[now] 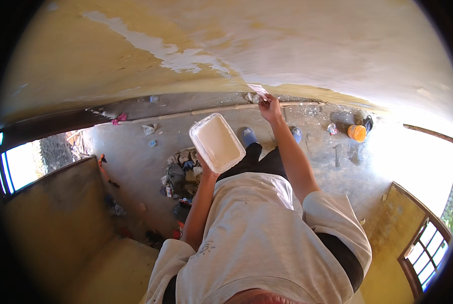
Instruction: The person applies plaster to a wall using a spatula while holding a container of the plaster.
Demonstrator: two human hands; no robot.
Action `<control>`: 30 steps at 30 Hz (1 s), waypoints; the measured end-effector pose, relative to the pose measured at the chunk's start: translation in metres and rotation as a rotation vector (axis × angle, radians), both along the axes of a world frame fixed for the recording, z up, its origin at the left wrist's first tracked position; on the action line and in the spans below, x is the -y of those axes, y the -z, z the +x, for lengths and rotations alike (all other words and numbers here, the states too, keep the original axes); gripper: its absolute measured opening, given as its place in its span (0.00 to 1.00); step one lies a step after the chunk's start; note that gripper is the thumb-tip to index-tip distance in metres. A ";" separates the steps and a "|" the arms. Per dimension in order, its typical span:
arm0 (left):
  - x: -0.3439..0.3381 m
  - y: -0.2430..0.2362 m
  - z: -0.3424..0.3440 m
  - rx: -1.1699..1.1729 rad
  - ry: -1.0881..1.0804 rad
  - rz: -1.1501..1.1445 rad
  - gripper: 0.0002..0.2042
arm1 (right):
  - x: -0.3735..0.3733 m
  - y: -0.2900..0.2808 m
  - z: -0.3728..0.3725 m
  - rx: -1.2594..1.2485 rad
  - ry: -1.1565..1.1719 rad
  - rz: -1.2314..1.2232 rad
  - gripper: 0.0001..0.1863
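A white rectangular tray (217, 142) is gripped from below by the left hand (207, 169). Just right of the tray, a scraper blade (258, 90) is clasped in the right hand (270, 107) against the yellow wall (85, 66).

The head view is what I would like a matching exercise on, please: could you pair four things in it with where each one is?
Things:
1. white rectangular tray
2. flat scraper blade
3. orange bucket
4. heap of rubble

Places:
A. on the floor near the wall, to the person's right
B. held up from beneath by the left hand
C. on the floor below the tray, to the left of the person's legs
D. in the right hand, pressed to the yellow wall beside a white patch

Pairs: 1-B, 2-D, 3-A, 4-C
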State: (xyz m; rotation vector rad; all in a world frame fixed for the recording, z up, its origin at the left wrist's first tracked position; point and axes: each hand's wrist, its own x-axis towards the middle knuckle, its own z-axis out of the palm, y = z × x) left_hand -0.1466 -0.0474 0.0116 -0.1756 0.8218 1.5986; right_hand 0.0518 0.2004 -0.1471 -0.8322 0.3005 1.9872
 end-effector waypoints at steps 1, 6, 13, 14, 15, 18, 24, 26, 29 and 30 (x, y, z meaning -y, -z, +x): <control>0.006 -0.002 -0.003 -0.017 -0.014 -0.009 0.29 | -0.002 -0.006 -0.025 0.025 -0.009 -0.052 0.10; 0.006 -0.017 -0.006 -0.198 -0.083 -0.208 0.31 | -0.040 0.003 -0.070 -0.048 0.053 -0.163 0.09; 0.001 -0.024 0.006 -0.073 -0.059 -0.125 0.31 | -0.066 -0.010 -0.015 -0.168 0.174 -0.122 0.10; 0.000 -0.017 0.006 -0.110 -0.048 -0.146 0.30 | -0.067 -0.022 -0.002 -0.147 0.208 -0.149 0.09; -0.005 -0.011 0.009 -0.144 -0.032 -0.164 0.30 | -0.070 -0.027 0.014 -0.124 0.247 -0.172 0.08; -0.023 0.003 0.023 -0.107 0.023 -0.071 0.30 | -0.080 -0.044 0.078 -0.110 0.314 -0.100 0.07; -0.066 -0.021 0.067 0.056 0.188 0.119 0.31 | -0.087 -0.073 0.235 -0.169 0.458 0.088 0.11; -0.066 -0.016 0.073 0.048 0.175 0.108 0.31 | -0.083 -0.103 0.256 -0.100 0.464 0.038 0.11; -0.062 -0.002 0.075 0.006 0.142 0.048 0.32 | -0.064 -0.120 0.269 0.024 0.529 0.118 0.11; -0.061 0.002 0.075 -0.023 0.121 -0.006 0.33 | -0.056 -0.110 0.271 0.026 0.527 0.120 0.11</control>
